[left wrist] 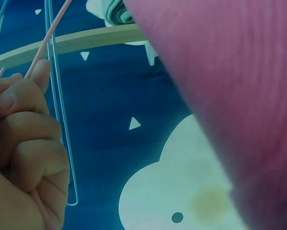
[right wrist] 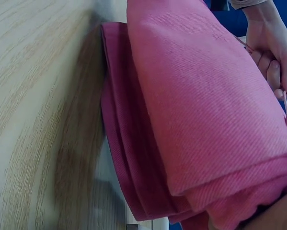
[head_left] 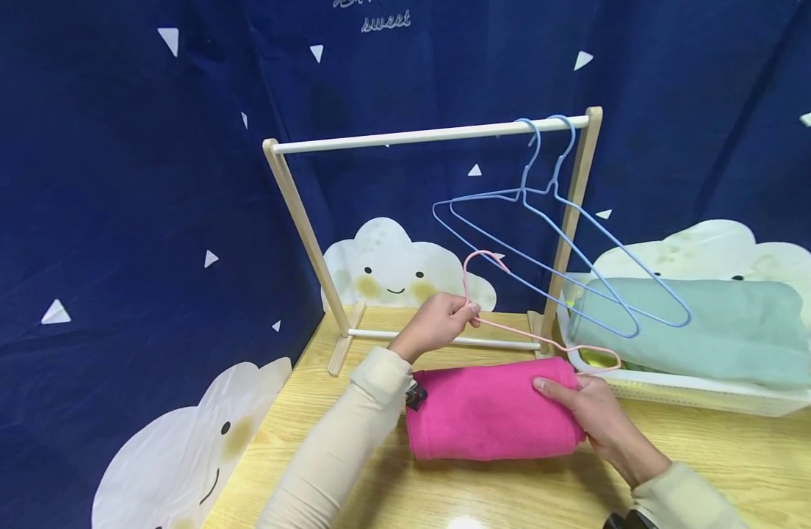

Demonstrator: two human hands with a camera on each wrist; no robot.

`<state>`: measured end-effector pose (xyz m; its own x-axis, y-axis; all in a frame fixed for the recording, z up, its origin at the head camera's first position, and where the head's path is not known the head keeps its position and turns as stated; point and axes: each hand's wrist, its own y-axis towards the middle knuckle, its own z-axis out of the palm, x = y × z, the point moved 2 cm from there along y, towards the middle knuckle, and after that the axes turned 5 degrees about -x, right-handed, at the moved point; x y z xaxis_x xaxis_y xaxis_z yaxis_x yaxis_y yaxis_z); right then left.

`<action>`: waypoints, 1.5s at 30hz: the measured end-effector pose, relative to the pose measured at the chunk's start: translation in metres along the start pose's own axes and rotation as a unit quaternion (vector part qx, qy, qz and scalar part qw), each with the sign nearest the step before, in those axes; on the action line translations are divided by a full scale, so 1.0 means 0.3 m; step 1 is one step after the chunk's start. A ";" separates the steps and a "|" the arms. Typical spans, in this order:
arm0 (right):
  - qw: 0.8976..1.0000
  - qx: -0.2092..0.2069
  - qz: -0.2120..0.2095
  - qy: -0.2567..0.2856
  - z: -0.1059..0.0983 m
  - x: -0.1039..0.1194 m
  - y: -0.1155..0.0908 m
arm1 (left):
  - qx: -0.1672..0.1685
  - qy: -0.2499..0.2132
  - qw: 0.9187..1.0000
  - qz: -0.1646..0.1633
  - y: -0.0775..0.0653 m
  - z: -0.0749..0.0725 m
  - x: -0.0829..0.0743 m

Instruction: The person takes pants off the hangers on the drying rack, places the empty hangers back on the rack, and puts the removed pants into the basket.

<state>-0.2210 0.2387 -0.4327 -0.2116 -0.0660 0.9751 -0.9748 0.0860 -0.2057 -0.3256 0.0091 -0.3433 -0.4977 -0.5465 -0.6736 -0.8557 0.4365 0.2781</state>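
My left hand (head_left: 441, 322) grips a thin pink clothes hanger (head_left: 524, 334) at the neck below its hook; in the left wrist view the fingers (left wrist: 35, 129) are curled round it. My right hand (head_left: 597, 411) holds the right end of a folded pink cloth (head_left: 491, 415), thumb on the front and the other fingers hidden behind. A small black tag (head_left: 415, 395) shows at the cloth's left end. The hanger's right shoulder passes behind the cloth, so its lower part is hidden. In the right wrist view the cloth (right wrist: 200, 105) shows several stacked layers, close over the table.
Behind my hands stands a wooden rack (head_left: 303, 220) with a white rail (head_left: 392, 138). Two blue hangers (head_left: 604, 275) hang at its right end. A white basket (head_left: 709, 393) on the right bears a folded light green cloth (head_left: 696, 323). A dark blue patterned curtain (head_left: 114, 184) covers the back.
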 end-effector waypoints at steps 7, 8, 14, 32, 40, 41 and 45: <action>1.000 0.007 -0.004 0.003 0.004 0.006 -0.007 | -0.003 0.000 1.000 -0.004 -0.003 0.001 0.009; 1.000 0.008 -0.006 0.002 0.004 0.007 -0.008 | -0.004 -0.003 1.000 -0.005 -0.003 0.000 0.010; 1.000 0.009 -0.019 -0.009 0.007 0.009 -0.014 | -0.011 -0.011 1.000 -0.013 -0.005 0.004 0.019; 0.999 0.003 -0.039 -0.034 0.019 0.024 -0.032 | -0.010 0.010 1.000 -0.022 -0.015 0.023 0.013; 0.997 0.005 -0.058 -0.050 0.013 0.040 -0.031 | -0.011 -0.016 0.999 -0.039 -0.022 0.006 0.036; 0.997 0.006 -0.060 -0.052 0.011 0.041 -0.030 | -0.012 -0.017 0.999 -0.040 -0.022 0.004 0.039; 0.997 0.008 -0.057 -0.052 0.006 0.040 -0.027 | -0.016 -0.019 0.999 -0.039 -0.020 0.003 0.047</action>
<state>-0.2158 0.2354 -0.4193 -0.1054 -0.1780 0.9784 -0.9937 0.0567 -0.0967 -0.3275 -0.0005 -0.3552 -0.4249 -0.5502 -0.7188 -0.8956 0.3711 0.2453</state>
